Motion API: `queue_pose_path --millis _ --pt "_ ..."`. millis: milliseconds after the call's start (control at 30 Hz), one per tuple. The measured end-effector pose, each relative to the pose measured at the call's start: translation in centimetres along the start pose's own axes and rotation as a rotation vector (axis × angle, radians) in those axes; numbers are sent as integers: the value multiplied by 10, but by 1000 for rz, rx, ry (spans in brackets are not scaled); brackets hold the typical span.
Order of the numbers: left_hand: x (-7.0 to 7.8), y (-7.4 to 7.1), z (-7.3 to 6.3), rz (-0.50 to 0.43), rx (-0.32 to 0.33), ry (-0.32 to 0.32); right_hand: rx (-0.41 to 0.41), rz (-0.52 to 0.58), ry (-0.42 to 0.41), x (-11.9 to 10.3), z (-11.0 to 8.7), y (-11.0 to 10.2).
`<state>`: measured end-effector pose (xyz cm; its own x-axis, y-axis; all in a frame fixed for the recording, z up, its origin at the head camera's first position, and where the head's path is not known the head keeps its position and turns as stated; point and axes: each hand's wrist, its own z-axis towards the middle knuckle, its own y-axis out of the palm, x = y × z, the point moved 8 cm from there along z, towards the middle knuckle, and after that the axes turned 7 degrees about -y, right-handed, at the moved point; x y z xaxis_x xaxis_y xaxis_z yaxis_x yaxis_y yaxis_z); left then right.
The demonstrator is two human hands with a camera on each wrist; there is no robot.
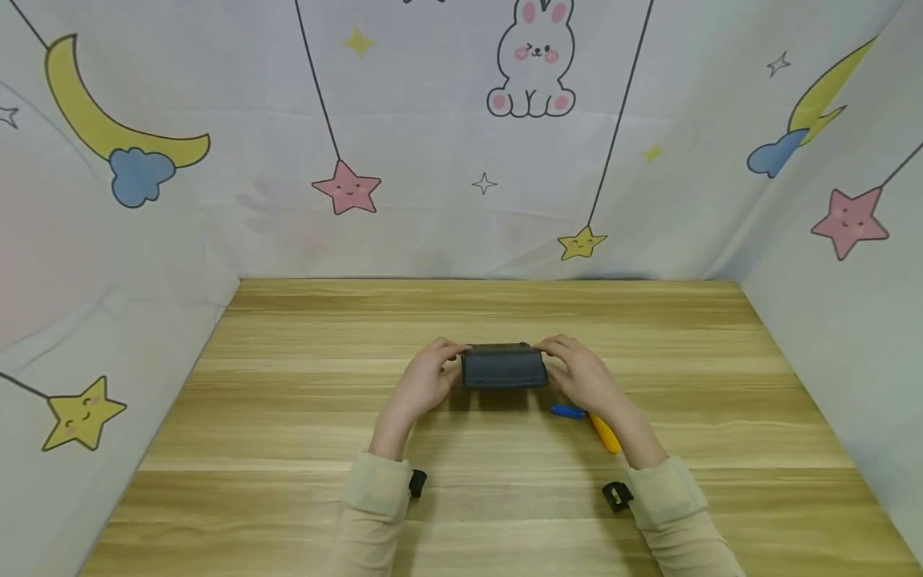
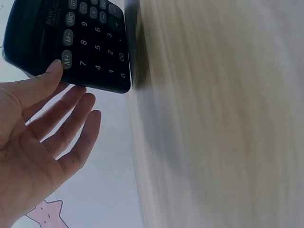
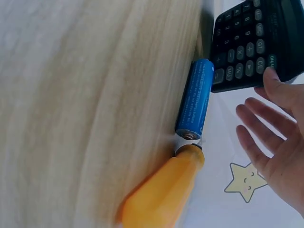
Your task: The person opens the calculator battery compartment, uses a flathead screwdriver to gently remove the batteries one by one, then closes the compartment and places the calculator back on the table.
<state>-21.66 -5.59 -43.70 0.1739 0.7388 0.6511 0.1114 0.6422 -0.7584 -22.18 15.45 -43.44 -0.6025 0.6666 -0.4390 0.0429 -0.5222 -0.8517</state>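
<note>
A black calculator (image 1: 505, 369) is held up at a tilt by both hands, just above or touching the table; which of the two I cannot tell. In the left wrist view its number keys (image 2: 97, 47) show. My left hand (image 1: 427, 378) pinches the calculator's left end, thumb on the key side (image 2: 31, 128). At the other end my right hand (image 1: 582, 373) pinches it the same way, its thumb near the upper corner (image 3: 285, 118). Beside the right hand lies a blue battery (image 1: 568, 411). Against it rests a yellow-handled tool (image 1: 604, 433), probably a screwdriver, its shaft mostly hidden.
Below everything is a wood-grain table (image 1: 288, 417). Pale cloth walls (image 1: 433, 120) with printed stars, moons and a rabbit stand at the back and both sides. A black wrist device shows at the left cuff (image 1: 417, 483) and another at the right cuff (image 1: 617, 496).
</note>
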Motion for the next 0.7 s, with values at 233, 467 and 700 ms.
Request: queue_pose_path --millis 233,467,700 --pt "0 -3 -2 -65 23 -23 -3 61 44 1 1 -2" --pt "4 -5 -2 -98 29 -15 0 136 98 3 2 -3" --pt "6 -8 -3 -112 64 -11 -9 222 156 5 1 -1"
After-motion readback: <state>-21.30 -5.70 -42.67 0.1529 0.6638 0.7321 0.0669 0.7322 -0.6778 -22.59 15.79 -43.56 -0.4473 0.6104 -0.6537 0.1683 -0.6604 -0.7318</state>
